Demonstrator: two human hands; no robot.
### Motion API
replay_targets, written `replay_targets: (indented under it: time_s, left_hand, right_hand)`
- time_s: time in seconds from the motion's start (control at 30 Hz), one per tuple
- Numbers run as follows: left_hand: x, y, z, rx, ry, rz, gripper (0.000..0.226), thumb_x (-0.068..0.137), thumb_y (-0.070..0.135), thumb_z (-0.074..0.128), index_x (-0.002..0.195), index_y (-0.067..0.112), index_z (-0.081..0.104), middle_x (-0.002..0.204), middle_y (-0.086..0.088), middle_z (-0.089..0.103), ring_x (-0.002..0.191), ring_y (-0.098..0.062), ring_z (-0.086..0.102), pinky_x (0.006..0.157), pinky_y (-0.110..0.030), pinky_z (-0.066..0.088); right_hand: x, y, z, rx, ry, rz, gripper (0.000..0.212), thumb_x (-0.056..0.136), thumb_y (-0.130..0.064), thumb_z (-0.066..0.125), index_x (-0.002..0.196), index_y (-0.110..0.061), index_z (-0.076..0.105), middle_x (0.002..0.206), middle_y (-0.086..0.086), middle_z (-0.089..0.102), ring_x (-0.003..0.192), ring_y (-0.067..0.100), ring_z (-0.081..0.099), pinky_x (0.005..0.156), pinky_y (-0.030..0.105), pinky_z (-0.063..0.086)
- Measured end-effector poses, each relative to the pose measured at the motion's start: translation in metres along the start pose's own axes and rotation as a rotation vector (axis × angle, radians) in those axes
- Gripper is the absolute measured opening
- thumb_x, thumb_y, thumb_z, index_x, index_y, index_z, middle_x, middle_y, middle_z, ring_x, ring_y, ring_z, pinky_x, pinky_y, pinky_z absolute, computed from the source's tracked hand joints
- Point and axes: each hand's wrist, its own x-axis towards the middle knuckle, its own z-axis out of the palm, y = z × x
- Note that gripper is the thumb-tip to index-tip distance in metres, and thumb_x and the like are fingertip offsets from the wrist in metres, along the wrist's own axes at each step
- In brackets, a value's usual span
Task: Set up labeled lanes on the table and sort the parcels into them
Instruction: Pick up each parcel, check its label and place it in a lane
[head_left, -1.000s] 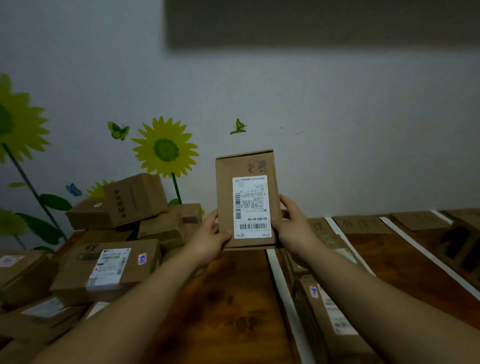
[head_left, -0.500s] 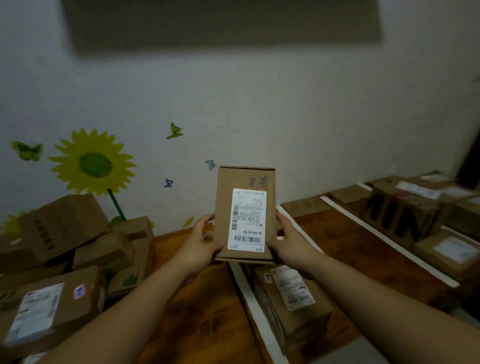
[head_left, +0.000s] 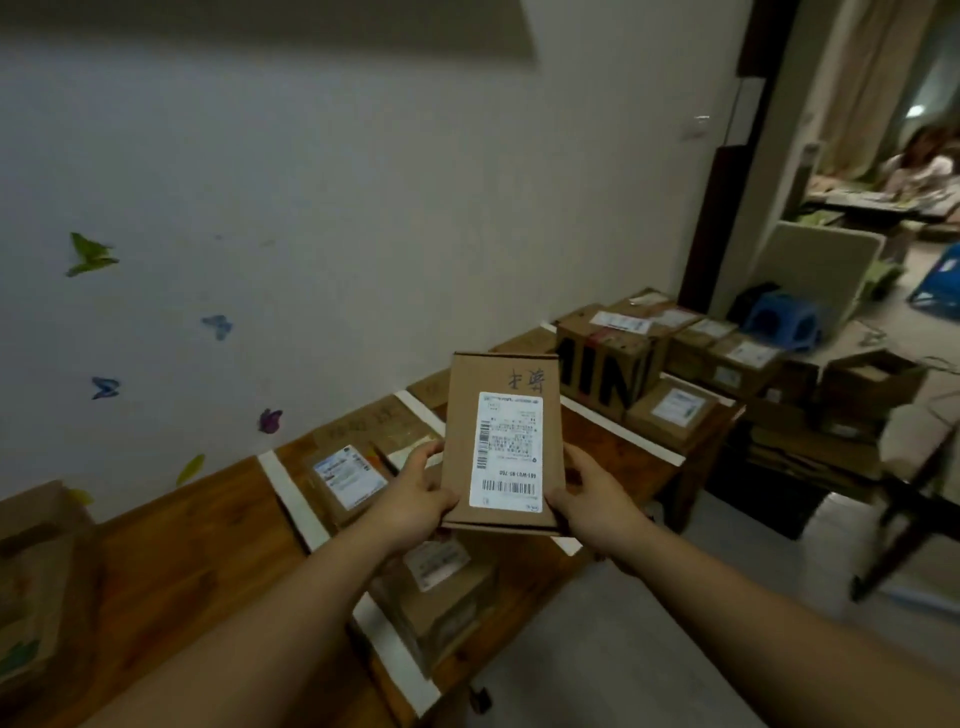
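A flat brown cardboard parcel (head_left: 503, 415) with a white shipping label and handwriting near its top stands upright above the wooden table (head_left: 197, 545). My left hand (head_left: 415, 493) grips its lower left edge and my right hand (head_left: 587, 493) grips its lower right edge. White tape strips (head_left: 291, 499) divide the table into lanes, with cardboard name cards (head_left: 363, 423) by the wall. Two labelled parcels (head_left: 345, 475) lie in the lane below the held one, the nearer box (head_left: 441, 597) partly hidden by my left arm.
A box printed with big black letters (head_left: 602, 374) and several labelled parcels (head_left: 675, 410) fill the far right lanes. More boxes (head_left: 862, 384) are stacked on the floor beyond the table end, by a blue stool (head_left: 784, 322). A person sits in the far room.
The view has swung right along the table. The pile of unsorted boxes has left the frame and the far lanes and doorway have come into sight. Both hands still hold the parcel.
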Motion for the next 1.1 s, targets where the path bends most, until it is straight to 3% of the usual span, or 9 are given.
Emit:
replay_targets:
  time_s: [0.13,0.23,0.33,0.43,0.6,0.73,0.9,1.0,1.1]
  left_hand:
    - [0.033,0.026,0.055,0.034,-0.026,-0.005,0.069,0.09,0.007,0.056,0.145,0.031,0.021,0.106,-0.006,0.065,0.091,-0.025,0.067,0.08,-0.045,0.057]
    - [0.055,0.043,0.105,0.06,-0.03,0.003,0.074,0.089,0.006,0.059,0.147,0.027,0.019,0.096,0.001,0.062,0.086,-0.018,0.065,0.078,-0.036,0.057]
    - [0.074,0.054,0.145,0.065,-0.023,-0.016,0.075,0.088,0.008,0.061,0.146,0.028,0.019,0.098,0.0,0.06,0.087,-0.019,0.065,0.077,-0.037,0.057]
    - [0.091,0.056,0.166,0.096,0.018,-0.063,0.074,0.088,0.013,0.063,0.146,0.026,0.019,0.103,-0.001,0.058,0.096,-0.024,0.062,0.085,-0.041,0.055]
    - [0.113,0.051,0.168,0.137,0.066,-0.123,0.076,0.086,0.016,0.065,0.147,0.023,0.02,0.128,-0.006,0.052,0.111,-0.024,0.057,0.091,-0.036,0.053]
    - [0.136,0.042,0.16,0.146,0.107,-0.131,0.073,0.086,0.014,0.065,0.146,0.019,0.024,0.132,-0.007,0.052,0.117,-0.023,0.054,0.096,-0.036,0.05]
    - [0.177,0.029,0.142,0.244,0.076,-0.059,0.078,0.082,0.018,0.071,0.146,0.021,0.025,0.135,0.0,0.05,0.105,-0.01,0.05,0.079,-0.015,0.048]
    - [0.205,0.02,0.13,0.339,0.071,-0.096,0.072,0.082,0.021,0.071,0.143,0.018,0.034,0.137,-0.001,0.05,0.114,-0.015,0.052,0.091,-0.023,0.048]
    - [0.226,0.015,0.125,0.403,0.089,-0.101,0.057,0.086,0.025,0.066,0.137,0.018,0.044,0.133,0.001,0.054,0.114,-0.014,0.054,0.089,-0.019,0.045]
  right_hand:
    - [0.018,0.027,-0.056,0.022,0.04,0.019,0.059,0.093,-0.027,0.06,0.145,-0.031,0.033,0.138,-0.005,0.05,0.123,0.016,0.05,0.098,0.035,0.046]
    - [0.036,0.052,-0.102,-0.006,0.014,0.011,0.059,0.091,-0.029,0.063,0.143,-0.035,0.036,0.135,-0.007,0.053,0.119,0.012,0.052,0.099,0.034,0.047]
    - [0.052,0.073,-0.136,-0.01,-0.025,0.023,0.059,0.09,-0.019,0.063,0.14,-0.038,0.038,0.132,-0.008,0.056,0.121,0.016,0.054,0.099,0.037,0.048]
    - [0.066,0.084,-0.156,-0.024,-0.041,0.042,0.06,0.091,-0.023,0.061,0.143,-0.033,0.032,0.131,-0.01,0.053,0.123,0.018,0.052,0.096,0.034,0.046]
    - [0.101,0.094,-0.157,-0.068,-0.115,0.035,0.057,0.092,-0.027,0.06,0.142,-0.033,0.034,0.137,-0.009,0.051,0.127,0.014,0.048,0.105,0.039,0.043]
    - [0.136,0.096,-0.14,-0.093,-0.198,0.025,0.058,0.089,-0.035,0.063,0.141,-0.036,0.036,0.135,-0.011,0.051,0.125,0.013,0.047,0.103,0.037,0.042]
    - [0.192,0.09,-0.121,-0.131,-0.288,0.015,0.043,0.088,-0.032,0.065,0.125,-0.04,0.044,0.12,-0.015,0.055,0.114,0.007,0.051,0.087,0.023,0.042]
    - [0.227,0.089,-0.111,-0.194,-0.332,0.008,0.042,0.089,-0.032,0.063,0.127,-0.035,0.046,0.127,-0.011,0.058,0.118,0.01,0.054,0.094,0.03,0.046]
    - [0.257,0.09,-0.101,-0.246,-0.373,-0.004,0.045,0.093,-0.025,0.059,0.135,-0.03,0.042,0.132,-0.011,0.054,0.124,0.013,0.05,0.102,0.032,0.043]
